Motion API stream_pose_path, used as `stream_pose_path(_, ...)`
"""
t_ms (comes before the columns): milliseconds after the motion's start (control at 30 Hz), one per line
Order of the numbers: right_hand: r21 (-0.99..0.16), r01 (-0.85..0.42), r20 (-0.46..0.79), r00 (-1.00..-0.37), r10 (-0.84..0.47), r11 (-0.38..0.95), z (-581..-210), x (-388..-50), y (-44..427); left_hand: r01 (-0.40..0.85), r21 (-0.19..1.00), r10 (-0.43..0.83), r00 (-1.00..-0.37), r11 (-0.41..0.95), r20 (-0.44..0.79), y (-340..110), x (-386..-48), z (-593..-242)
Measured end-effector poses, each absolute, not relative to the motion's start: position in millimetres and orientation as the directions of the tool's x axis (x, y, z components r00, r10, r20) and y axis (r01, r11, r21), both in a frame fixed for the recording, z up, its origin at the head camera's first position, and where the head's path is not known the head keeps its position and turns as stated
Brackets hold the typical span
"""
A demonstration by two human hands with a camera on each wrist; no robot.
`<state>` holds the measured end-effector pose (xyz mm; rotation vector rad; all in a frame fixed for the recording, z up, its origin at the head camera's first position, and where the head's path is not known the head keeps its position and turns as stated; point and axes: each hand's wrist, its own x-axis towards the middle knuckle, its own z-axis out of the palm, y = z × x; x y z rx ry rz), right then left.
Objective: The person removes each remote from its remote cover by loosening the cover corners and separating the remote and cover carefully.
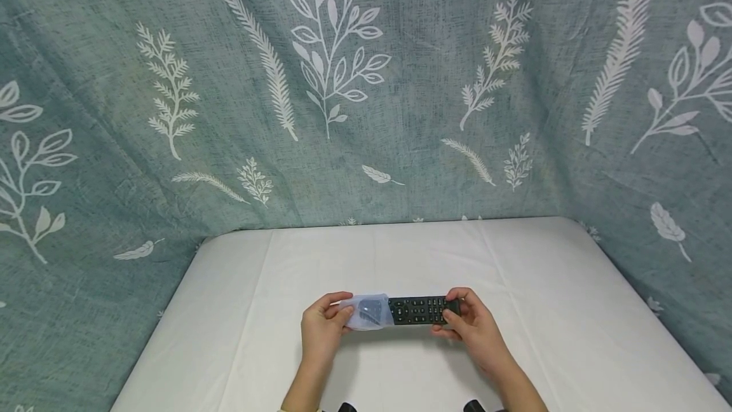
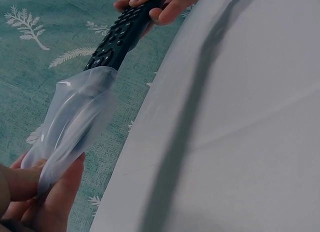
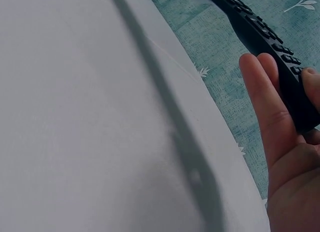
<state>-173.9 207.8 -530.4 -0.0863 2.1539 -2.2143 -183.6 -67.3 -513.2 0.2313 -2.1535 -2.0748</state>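
A black remote control (image 1: 417, 310) with rows of buttons is held level above the white table in the head view. Its left part sits inside a translucent, bluish plastic sleeve (image 1: 368, 311), which looks crumpled in the left wrist view. My left hand (image 1: 323, 326) pinches the sleeve's outer end between thumb and fingers. At the other end, my right hand (image 1: 473, 328) grips the bare remote, thumb over the buttons and fingers behind and beneath. How far the remote reaches inside the sleeve is hard to make out.
The white tabletop (image 1: 274, 285) lies below both hands and carries their shadows. Behind and at both sides hangs a green-blue cloth (image 1: 412, 94) printed with white leaves. Two small dark objects (image 1: 346, 407) poke in at the bottom edge between the forearms.
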Motion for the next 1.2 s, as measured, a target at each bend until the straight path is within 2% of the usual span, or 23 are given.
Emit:
stream_pose_path(900, -0.999, -0.042, 0.043, -0.995, -0.090, -0.011, -531.3, -174.4, 213.0, -0.033, 0.999, -0.182, -0.983, 0.038, -0.026, -73.5, -188.6, -513.2)
stream_pose_path(1200, -1.000, -0.015, 0.015, -0.997, -0.076, 0.003, -530.4, -172.3, 213.4, -0.039, 0.999, -0.174, -0.984, 0.025, -0.034, -75.4, -188.8, -513.4)
